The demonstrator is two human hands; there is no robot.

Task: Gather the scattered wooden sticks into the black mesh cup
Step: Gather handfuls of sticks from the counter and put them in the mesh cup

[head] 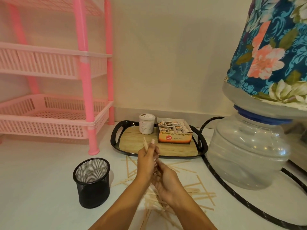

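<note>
Several thin wooden sticks lie scattered on the white counter, under and to the right of my forearms. The black mesh cup stands upright to the left of the pile, and nothing shows above its rim. My left hand grips a small bundle of sticks whose tips poke up above its fingers. My right hand sits just below and right of it, with its fingers curled at the lower end of the same bundle. Both hands hover above the pile, right of the cup.
A black-rimmed tray behind the hands carries a white jar and a box of tea sachets. A pink plastic rack stands at the left. A large water bottle with a floral cover and a black hose fill the right.
</note>
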